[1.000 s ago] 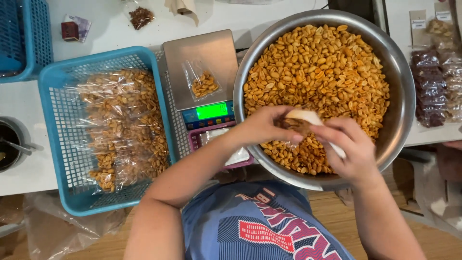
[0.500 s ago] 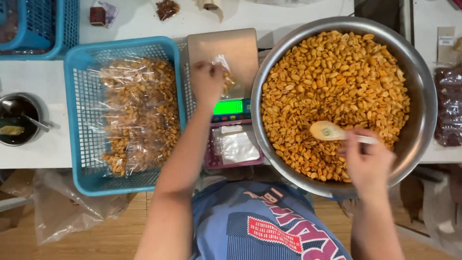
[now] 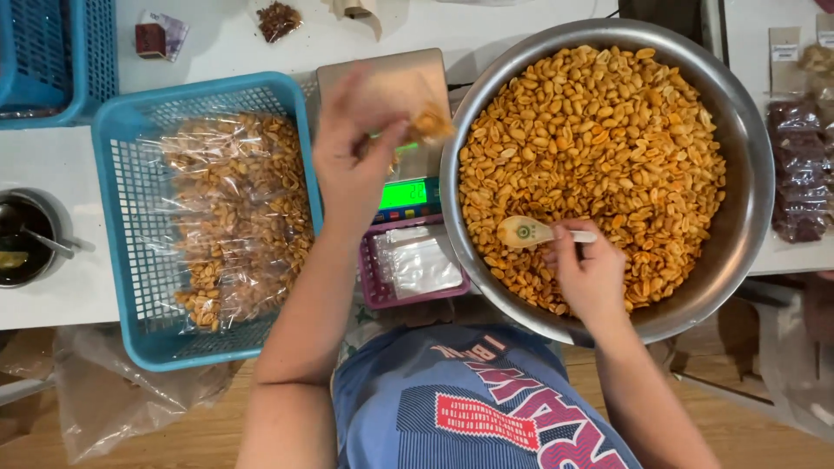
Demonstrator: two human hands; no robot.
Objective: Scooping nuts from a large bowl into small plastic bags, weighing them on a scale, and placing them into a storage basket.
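Your left hand (image 3: 356,152) is raised above the scale (image 3: 387,130), thumb and fingers pinched on a small clear bag of peanuts (image 3: 426,124); the bag is blurred and hangs at about 2 o'clock from the palm, just over the scale's steel plate. The scale's green display (image 3: 405,193) shows at 5 o'clock from that hand.

Your right hand (image 3: 591,274) is closed around the handle of a pale plastic spoon (image 3: 524,232), whose bowl points to 9 o'clock and lies on the roasted peanuts (image 3: 599,148) near the lower left of the big steel bowl (image 3: 747,148). The bowl sits on the white counter (image 3: 226,48) at 3 o'clock from the scale, almost touching it.

At 9 o'clock from the scale stands a blue basket (image 3: 117,165) filled with packed bags of peanuts (image 3: 239,208). Just below the scale, a small pink tray (image 3: 369,282) holds empty clear bags (image 3: 421,265). At the far left edge a dark metal pot (image 3: 26,239) has a spoon in it.
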